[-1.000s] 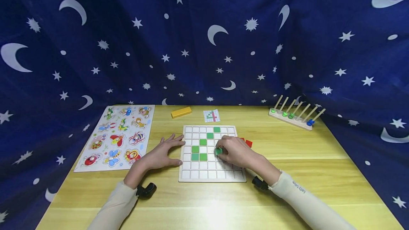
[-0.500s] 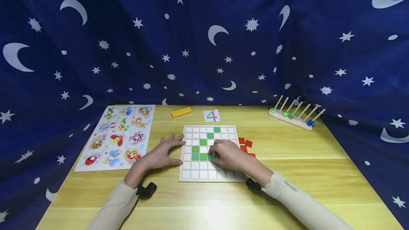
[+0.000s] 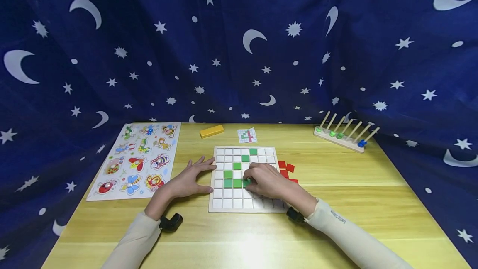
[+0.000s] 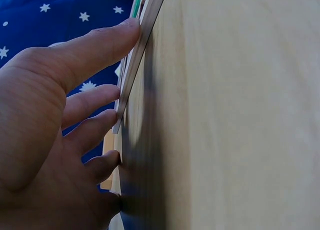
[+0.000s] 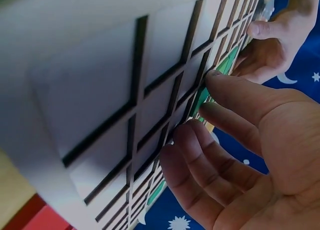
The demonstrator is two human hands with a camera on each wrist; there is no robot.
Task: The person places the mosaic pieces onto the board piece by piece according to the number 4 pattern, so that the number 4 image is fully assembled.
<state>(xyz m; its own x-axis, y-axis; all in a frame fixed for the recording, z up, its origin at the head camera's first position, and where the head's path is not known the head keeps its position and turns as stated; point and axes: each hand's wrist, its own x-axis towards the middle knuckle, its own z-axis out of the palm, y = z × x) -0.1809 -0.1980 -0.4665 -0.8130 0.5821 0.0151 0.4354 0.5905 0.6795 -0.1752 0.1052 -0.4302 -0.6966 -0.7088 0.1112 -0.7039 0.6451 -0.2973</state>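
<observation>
- Right hand's [image 3: 268, 182] grip pinches a green tile [image 3: 246, 182] on the board [image 3: 237, 204].
- Left hand [image 3: 186, 181], grip released, touches the board's edge.
- Red tiles [image 3: 284, 173] lie nearby.

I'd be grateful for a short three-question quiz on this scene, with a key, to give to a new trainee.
1. Multiple choice: what is the right hand handling?
A. A red tile
B. A green tile
C. The yellow block

2. True or false: the pattern card lies on the table, beyond the far edge of the grid board.

3. Short answer: where is the left hand?

Key
1. B
2. True
3. At the left edge of the grid board, with its thumb touching that edge.
</observation>
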